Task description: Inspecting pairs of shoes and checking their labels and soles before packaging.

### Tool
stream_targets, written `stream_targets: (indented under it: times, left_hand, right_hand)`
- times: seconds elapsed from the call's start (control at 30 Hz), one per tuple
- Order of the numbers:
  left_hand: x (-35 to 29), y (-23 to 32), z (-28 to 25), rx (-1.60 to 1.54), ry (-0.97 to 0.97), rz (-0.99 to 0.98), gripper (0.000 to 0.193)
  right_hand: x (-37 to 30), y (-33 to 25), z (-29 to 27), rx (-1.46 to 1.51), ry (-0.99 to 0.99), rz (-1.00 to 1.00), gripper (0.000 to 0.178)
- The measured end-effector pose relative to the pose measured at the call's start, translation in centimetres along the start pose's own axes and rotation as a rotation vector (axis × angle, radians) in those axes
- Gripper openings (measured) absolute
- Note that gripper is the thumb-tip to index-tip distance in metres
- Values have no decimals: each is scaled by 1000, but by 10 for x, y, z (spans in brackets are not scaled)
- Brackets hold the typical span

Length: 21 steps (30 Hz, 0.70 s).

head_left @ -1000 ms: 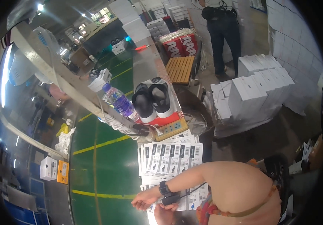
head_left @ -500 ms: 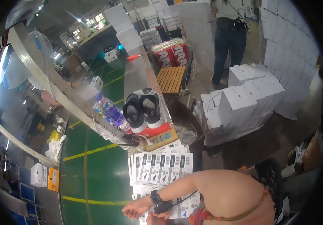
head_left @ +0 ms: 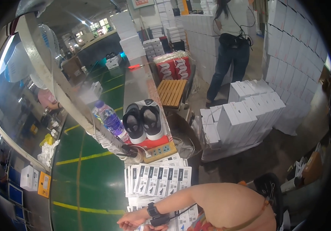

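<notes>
My right arm reaches in from the lower right, with a dark watch-like band at the wrist. My right hand is at the lower edge, beside the green belt, its fingers curled downward. What they hold, if anything, is hidden. Just below the wrist shows a small part of my left hand, mostly cut off by the frame, so its grip does not show. Under and beyond my forearm lie overlapping sheets of white printed labels, with dark blocks, barcodes and small shoe pictures.
Past the labels stand a power strip, a pair of black-and-white shoes on a red box and a purple-capped bottle. A green conveyor belt runs alongside. White boxes are stacked at right, near a standing person.
The view has shifted slightly, so the surroundings sit a little lower and further left. Both hands are lower in the frame, and the standing person's stance has changed.
</notes>
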State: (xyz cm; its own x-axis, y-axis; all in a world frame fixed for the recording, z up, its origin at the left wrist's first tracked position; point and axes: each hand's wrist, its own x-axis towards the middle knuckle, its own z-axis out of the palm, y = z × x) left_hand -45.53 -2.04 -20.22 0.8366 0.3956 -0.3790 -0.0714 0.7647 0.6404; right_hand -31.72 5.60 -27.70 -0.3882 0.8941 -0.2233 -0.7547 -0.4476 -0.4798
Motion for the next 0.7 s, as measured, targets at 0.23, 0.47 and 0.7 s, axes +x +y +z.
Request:
stream_targets:
  times: [0.23,0.47,0.7]
  left_hand:
    - [-1,-2,-9,18,21,-26,26]
    - [27,-26,-72,-85,-98,-42,33]
    - [23,-23,-65,-69,-76,-27,32]
  right_hand:
    - [-9,1,12,-51,50,-21,31]
    - [-14,-5,7,-96,38,-5,29]
    - [-16,-4,7,-103,21,-7,29]
